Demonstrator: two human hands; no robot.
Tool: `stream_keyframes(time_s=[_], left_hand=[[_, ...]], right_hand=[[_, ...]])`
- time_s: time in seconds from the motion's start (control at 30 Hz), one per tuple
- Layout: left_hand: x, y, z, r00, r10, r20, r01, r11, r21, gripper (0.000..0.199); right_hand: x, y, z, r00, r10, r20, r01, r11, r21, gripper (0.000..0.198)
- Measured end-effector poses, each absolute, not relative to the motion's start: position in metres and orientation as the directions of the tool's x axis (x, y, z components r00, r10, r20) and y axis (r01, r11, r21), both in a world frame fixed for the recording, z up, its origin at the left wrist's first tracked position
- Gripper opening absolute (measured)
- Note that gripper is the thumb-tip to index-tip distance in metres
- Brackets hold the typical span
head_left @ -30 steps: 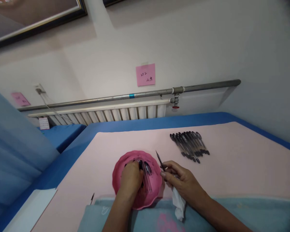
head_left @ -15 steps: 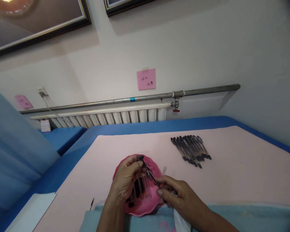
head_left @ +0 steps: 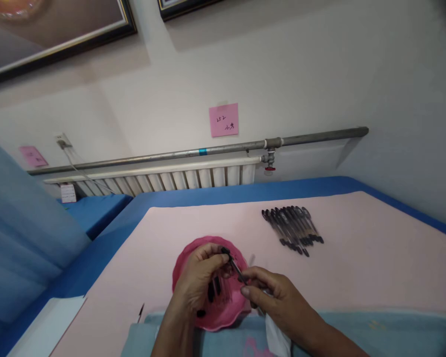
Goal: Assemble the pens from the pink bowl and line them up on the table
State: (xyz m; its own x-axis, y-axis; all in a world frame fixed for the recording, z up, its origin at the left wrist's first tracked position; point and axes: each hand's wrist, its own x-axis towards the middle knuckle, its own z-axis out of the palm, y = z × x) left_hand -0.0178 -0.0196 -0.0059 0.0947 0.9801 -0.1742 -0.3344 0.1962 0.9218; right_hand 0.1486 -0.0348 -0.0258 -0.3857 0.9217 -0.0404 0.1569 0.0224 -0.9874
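Bare hands meet over a pink, round, wavy-rimmed bowl (head_left: 228,319): the left hand (head_left: 198,275) pinches the black far end of a slim, dark pen (head_left: 237,269), while the right hand (head_left: 277,295) closes thumb and fingers on its near end, a crumpled white tissue (head_left: 277,338) hanging below the palm. The pen is held above the bowl's right side, its long axis slanting from far left to near right, the black end pointing far and left. Should either pinch loosen, or the hands push out of line, the pen could drop among the clear and black pen parts (head_left: 217,287) beneath; the loose tissue might also snag. Farther right, black-capped clear pens (head_left: 292,229) lie in a slanted row.
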Motion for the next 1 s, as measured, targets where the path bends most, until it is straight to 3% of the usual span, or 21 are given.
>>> stream_keyframes(time_s=[0.2, 0.43, 1.0], left_hand=[[-0.017, -0.021, -0.006, 0.144, 0.971, -0.191, -0.309, 0.227, 0.923, 0.015], [-0.015, -0.023, -0.004, 0.201, 0.961, -0.192, -0.304, 0.247, 0.920, 0.014], [-0.008, -0.025, -0.011, 0.265, 0.951, -0.159, -0.304, 0.239, 0.922, 0.010]], right_hand=[[0.147, -0.033, -0.028, -0.351, 0.932, -0.087, 0.048, -0.075, -0.996, 0.022], [0.145, -0.033, -0.025, -0.358, 0.922, -0.147, -0.091, -0.191, -0.977, 0.012], [0.145, -0.035, -0.018, -0.335, 0.932, -0.140, -0.120, -0.189, -0.975, 0.009]])
